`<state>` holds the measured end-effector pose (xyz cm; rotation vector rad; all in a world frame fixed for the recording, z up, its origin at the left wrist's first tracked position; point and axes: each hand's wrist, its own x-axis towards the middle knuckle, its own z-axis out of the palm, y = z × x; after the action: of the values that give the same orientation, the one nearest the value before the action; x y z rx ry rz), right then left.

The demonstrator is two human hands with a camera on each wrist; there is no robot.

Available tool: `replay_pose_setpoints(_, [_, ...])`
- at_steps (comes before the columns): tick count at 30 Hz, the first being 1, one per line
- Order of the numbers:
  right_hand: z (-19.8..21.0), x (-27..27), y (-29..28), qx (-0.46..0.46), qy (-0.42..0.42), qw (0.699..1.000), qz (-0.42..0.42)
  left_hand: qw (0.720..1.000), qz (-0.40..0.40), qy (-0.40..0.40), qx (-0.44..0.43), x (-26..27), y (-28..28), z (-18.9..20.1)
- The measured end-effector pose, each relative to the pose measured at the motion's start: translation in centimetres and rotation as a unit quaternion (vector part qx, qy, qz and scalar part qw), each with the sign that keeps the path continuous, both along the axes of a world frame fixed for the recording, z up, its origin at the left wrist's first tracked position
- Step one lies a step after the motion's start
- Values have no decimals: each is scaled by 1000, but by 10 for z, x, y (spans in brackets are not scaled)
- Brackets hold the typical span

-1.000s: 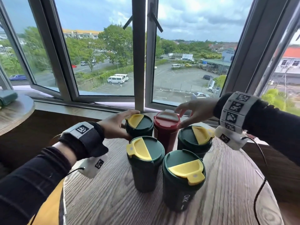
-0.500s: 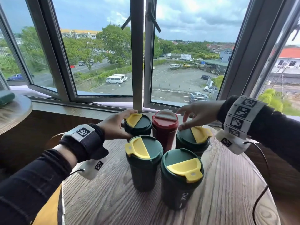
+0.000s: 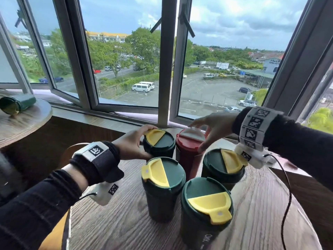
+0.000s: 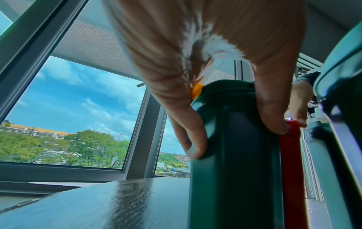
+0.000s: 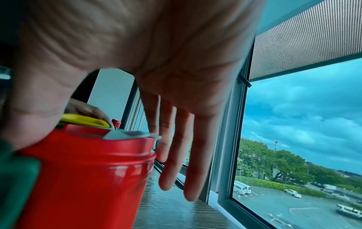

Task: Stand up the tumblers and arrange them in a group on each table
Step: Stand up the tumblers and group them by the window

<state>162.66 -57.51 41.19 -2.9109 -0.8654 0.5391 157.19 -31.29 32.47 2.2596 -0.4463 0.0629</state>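
While five cups stand grouped on the worktop [image 3: 261, 213] | left hand [image 3: 131, 145] grips rear green cup [image 3: 159, 143] | right hand [image 3: 212, 127], fingers loose, thumb touching red cup [image 3: 191, 139] | advise: nudge both inward gently, keep upright | fallen cup [image 3: 18, 105] waits on far worktop [image 3: 32, 123].

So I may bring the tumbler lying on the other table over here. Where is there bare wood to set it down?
Bare wood on the round table lies right of the nearest green tumbler, out to the cable, and near-left beside the front-left green tumbler. The far side is crowded: left hand grips the back green tumbler; right hand is at the red tumbler.
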Motion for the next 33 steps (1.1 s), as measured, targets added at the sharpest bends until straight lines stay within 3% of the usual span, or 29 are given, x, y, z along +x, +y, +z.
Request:
replay_pose_setpoints(3, [0,6,3,15,26,1000,5,1000,8,2,-2,1,0,-2])
replay_pose_setpoints(17, [4,17,0,-27,-14,1000,-3,1000,0,7,16,6,-12,2])
replay_pose_setpoints(33, [-6,24,-12,50,27,997,-48,999,-19,33,6,12,-17,0])
